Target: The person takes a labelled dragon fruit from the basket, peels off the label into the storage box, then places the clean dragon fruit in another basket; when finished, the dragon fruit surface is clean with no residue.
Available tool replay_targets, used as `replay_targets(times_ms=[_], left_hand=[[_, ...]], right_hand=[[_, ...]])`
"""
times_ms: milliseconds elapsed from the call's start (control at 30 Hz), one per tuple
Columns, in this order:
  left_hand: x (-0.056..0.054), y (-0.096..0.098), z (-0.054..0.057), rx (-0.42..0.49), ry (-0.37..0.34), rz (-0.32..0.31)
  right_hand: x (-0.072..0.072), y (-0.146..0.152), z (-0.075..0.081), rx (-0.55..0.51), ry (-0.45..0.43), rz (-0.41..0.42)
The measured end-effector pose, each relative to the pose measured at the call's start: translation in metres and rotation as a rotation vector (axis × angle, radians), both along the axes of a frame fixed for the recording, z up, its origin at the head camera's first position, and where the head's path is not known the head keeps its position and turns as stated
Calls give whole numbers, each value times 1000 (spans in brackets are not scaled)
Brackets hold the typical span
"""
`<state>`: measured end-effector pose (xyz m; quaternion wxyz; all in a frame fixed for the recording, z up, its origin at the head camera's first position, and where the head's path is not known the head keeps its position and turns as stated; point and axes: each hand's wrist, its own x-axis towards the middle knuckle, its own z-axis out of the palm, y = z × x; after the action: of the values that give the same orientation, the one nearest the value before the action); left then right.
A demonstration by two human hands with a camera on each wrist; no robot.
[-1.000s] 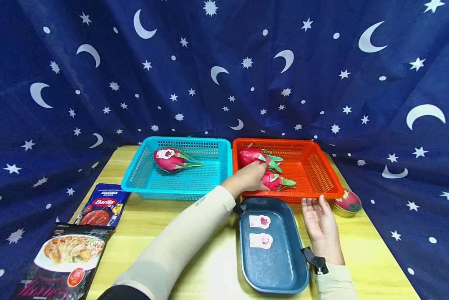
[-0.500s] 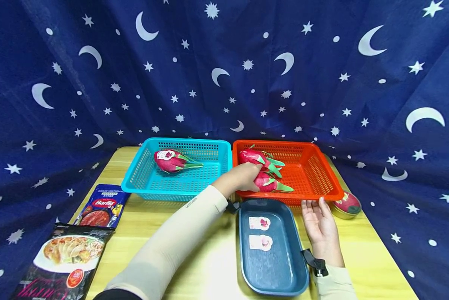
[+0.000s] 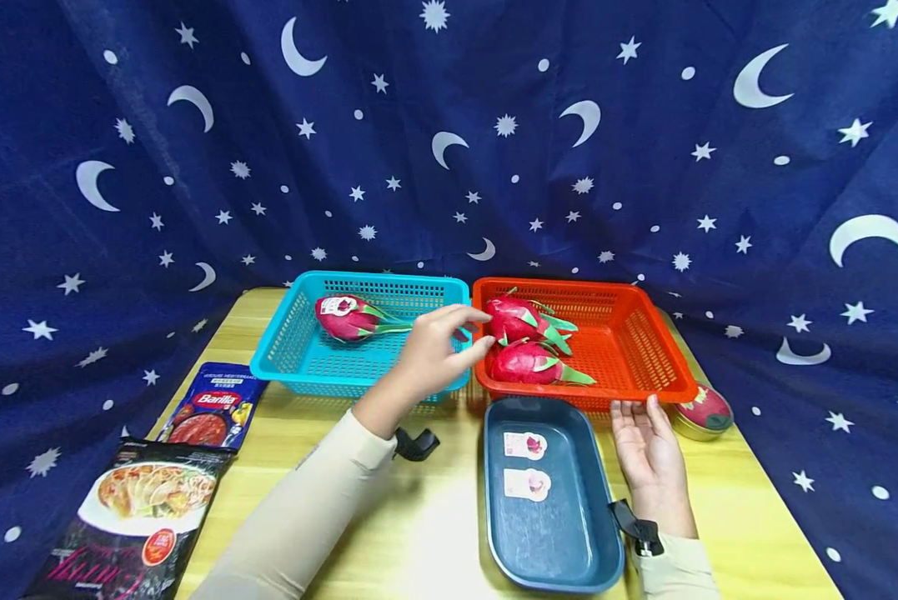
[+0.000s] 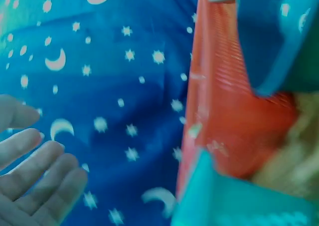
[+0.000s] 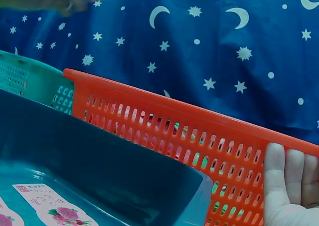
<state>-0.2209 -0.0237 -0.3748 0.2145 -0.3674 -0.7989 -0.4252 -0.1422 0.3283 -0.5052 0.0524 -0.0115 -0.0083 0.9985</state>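
Observation:
My left hand (image 3: 441, 346) hovers above the right end of the turquoise basket (image 3: 358, 388), fingers bent loosely, nothing between them. Two dragon fruits lie side by side in the left part of the red basket (image 3: 606, 387): a rear dragon fruit (image 3: 512, 319) and a front dragon fruit (image 3: 524, 363). Another dragon fruit (image 3: 347, 318), with a label on it, is in the turquoise basket. Palm up, my right hand (image 3: 649, 462) touches the red basket's front wall beneath the rim; its fingers (image 5: 275, 171) look straight in the right wrist view.
A dark blue tray (image 3: 554, 575) with two fruit stickers (image 3: 526, 483) inside stands before the red basket. An oval tin (image 3: 706, 412) sits right of it. A Barilla pouch (image 3: 212, 406) and a black food bag (image 3: 129, 525) lie left. A starry curtain (image 3: 449, 125) hangs behind.
My left hand has let go of the front dragon fruit and moved left, out of the red basket. The right hand has stayed at the basket's front. The head view has shifted slightly.

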Motion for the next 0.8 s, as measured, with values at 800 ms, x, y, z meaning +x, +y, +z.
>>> replay_targets(times_ms=[800], left_hand=[[62,-109,-115,792,-375,217]], right_hand=[[0,-1,0,-24,-28,-5]])
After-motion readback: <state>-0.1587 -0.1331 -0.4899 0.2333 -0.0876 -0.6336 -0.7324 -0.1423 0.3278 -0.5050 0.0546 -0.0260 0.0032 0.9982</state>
